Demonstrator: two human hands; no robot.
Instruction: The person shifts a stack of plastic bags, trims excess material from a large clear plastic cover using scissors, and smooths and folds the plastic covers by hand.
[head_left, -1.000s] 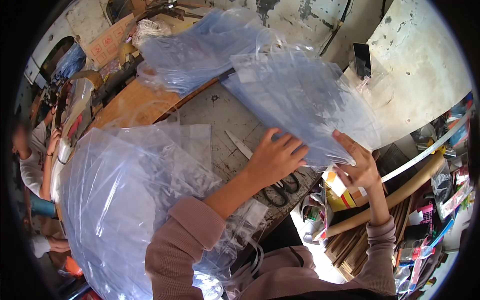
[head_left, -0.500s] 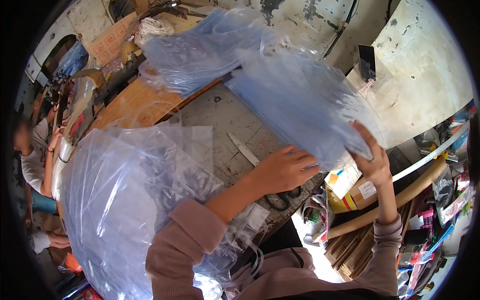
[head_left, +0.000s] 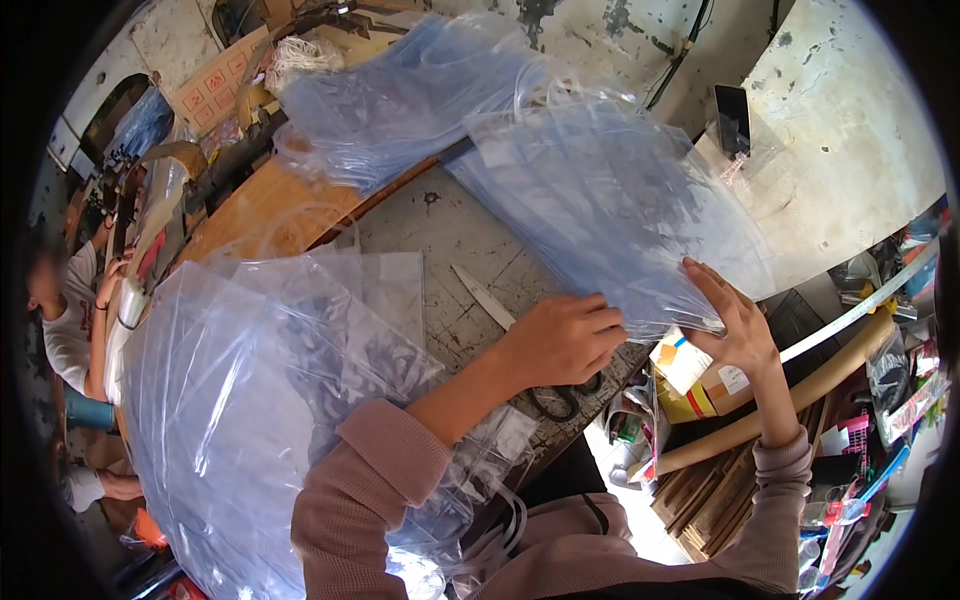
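A stack of clear bluish plastic bags (head_left: 600, 210) lies on the worn metal tabletop, its near edge toward me. My left hand (head_left: 575, 338) has its fingers curled at the near left corner of this stack; the fingertips are partly hidden. At the near right corner, my right hand (head_left: 735, 325) grips the edge, with the fingers on top and the thumb low. Scissors (head_left: 555, 400) lie partly under my left wrist, black handles toward me and the blade pointing away. A large heap of clear plastic bags (head_left: 240, 400) sits left of my left forearm.
Another pile of plastic bags (head_left: 400, 100) rests at the back on a wooden board (head_left: 250, 215). A phone (head_left: 732, 120) lies at the far right. Cardboard boxes (head_left: 715, 390) and a long tube (head_left: 770, 425) stand below the table's right edge. Another person (head_left: 75, 320) is at far left.
The top of the stack has settled from a blur and now lies flatter. My right hand has moved slightly down at its corner, while my left hand has shifted a little left.
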